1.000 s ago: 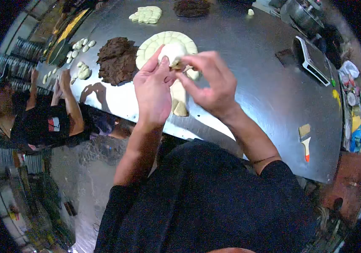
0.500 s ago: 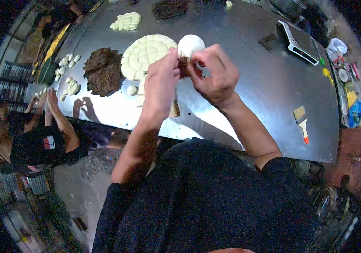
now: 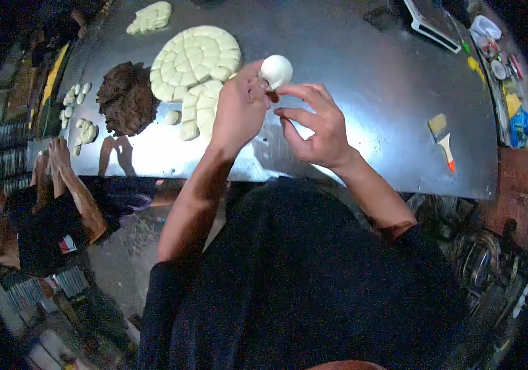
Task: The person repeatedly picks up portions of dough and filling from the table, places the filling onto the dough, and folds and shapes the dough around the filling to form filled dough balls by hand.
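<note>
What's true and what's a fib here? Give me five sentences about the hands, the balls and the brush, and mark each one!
1. The left hand holds a white ball. True.
2. The brush has an orange handle end. True.
3. The right hand holds the brush. False: the brush lies on the table.
4. The brown lump lies near a small pale ball. True.
5. The brown lump lies right of the brush. False: it lies left.

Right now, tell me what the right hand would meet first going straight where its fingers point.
Probably the left hand, holding the white dough ball close ahead of the right hand; depth is unclear, so the ball might come first.
</note>
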The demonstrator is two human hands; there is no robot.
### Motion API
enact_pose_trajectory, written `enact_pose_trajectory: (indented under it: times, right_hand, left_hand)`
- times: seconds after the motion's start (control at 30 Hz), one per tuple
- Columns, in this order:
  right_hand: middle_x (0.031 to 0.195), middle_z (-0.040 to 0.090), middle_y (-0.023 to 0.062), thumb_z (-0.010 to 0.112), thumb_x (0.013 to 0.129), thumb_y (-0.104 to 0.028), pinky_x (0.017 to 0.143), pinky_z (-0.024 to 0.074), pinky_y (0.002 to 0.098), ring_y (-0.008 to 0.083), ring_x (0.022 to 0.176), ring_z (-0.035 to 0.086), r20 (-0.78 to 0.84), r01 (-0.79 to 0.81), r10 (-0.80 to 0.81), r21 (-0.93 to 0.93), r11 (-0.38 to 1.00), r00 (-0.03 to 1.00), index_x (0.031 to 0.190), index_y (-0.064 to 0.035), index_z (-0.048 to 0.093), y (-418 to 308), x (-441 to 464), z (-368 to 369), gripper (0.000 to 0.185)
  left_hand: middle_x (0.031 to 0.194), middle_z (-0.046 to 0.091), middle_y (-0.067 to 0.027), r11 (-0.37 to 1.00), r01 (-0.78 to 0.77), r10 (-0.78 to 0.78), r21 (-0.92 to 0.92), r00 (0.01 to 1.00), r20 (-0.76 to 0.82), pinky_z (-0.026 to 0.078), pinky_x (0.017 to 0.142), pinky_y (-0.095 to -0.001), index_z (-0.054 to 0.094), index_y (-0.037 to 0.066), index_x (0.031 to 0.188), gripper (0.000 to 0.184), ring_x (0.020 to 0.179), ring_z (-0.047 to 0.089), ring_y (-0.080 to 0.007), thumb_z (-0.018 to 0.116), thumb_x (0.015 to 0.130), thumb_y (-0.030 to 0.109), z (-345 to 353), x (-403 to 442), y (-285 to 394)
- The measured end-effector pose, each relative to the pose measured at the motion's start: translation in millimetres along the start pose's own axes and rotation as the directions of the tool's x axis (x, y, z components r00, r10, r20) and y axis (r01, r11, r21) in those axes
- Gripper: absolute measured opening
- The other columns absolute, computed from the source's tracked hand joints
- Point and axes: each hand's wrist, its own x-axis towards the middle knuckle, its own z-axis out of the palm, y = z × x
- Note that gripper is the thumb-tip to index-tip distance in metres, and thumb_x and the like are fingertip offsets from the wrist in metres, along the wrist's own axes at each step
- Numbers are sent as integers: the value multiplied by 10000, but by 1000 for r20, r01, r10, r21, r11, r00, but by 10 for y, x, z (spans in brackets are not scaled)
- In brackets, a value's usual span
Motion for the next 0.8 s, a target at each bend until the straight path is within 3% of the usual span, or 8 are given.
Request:
enact_pose_trajectory:
  times: [0.1, 0.17, 0.27, 0.43, 0.53, 0.63, 0.7, 0.8]
  right_hand:
    - [1023, 646, 92, 669, 714, 6, 723, 519, 315, 238, 837, 639, -50, -287, 298, 155, 945, 953, 846, -39, 700, 30, -350, -16, 144]
    - [973, 659, 101, 665, 756, -6, 656, 521, 284, 209, 761, 655, -72, -315, 324, 118, 942, 943, 859, -19, 692, 116, -461, -32, 107]
    - [922, 671, 107, 665, 777, -36, 636, 517, 281, 203, 752, 658, -44, -398, 412, 186, 898, 910, 869, -25, 701, 265, -556, 31, 99]
    - [973, 689, 92, 675, 816, -53, 680, 492, 244, 150, 835, 643, 27, -450, 459, 253, 856, 888, 938, -28, 713, 313, -189, -33, 130]
    - [1182, 623, 123, 620, 876, -199, 872, 472, 380, 254, 1066, 594, -126, -258, 287, 206, 944, 950, 1138, -82, 663, 340, 310, -162, 290]
    - [1324, 531, 167, 431, 987, -397, 710, 490, 278, 118, 735, 561, -189, 90, -145, -270, 959, 971, 1400, -15, 420, 469, 472, 21, 563]
    - [1402, 449, 146, 549, 899, -335, 1025, 306, 567, 373, 1299, 394, -148, -170, 122, -378, 910, 981, 1324, -144, 533, 535, 85, 744, 466]
    - [1480, 341, 142, 574, 848, -377, 1017, 210, 677, 434, 1363, 256, 314, -191, 360, -459, 868, 879, 1357, -162, 483, 856, -750, 1437, 560]
  left_hand:
    - [873, 650, -246, 980, 118, -110, 163, 992, -55, 508, 689, -365, 613, -33, 997, 157, 812, 684, -276, 544, 861, 6, 137, -80, -382]
    - [729, 637, -98, 962, 54, -79, 268, 994, 81, 498, 566, -301, 539, -21, 917, 51, 653, 641, -180, 495, 896, -9, 247, -91, -1108]
    - [744, 656, -153, 870, 445, -341, -212, 854, 393, 475, 446, -284, 579, -44, 878, 90, 537, 622, -207, 529, 803, -41, 503, -184, -1724]
    - [641, 611, -110, 780, 611, -554, -135, 774, 306, 380, 345, -285, 601, -50, 828, 97, 438, 532, -154, 604, 839, 47, 570, -164, -1697]
    - [568, 566, -51, 964, 192, -178, -182, 980, 91, 334, 380, -262, 657, -25, 775, 354, 429, 474, -111, 686, 876, 314, 636, -214, -2350]
    - [544, 554, -37, 827, 517, -491, -220, 856, 165, 355, 394, -253, 663, -6, 791, 322, 425, 472, -98, 653, 906, 295, 479, -316, -1638]
    - [536, 567, -38, 782, 599, -605, -172, 796, 21, 366, 386, -249, 668, 24, 785, 311, 428, 485, -99, 626, 925, 299, 288, -374, -1633]
    - [532, 570, -58, 858, 486, -513, -165, 797, -318, 413, 454, -291, 675, 21, 800, 302, 449, 500, -139, 635, 897, 304, -146, -551, -1589]
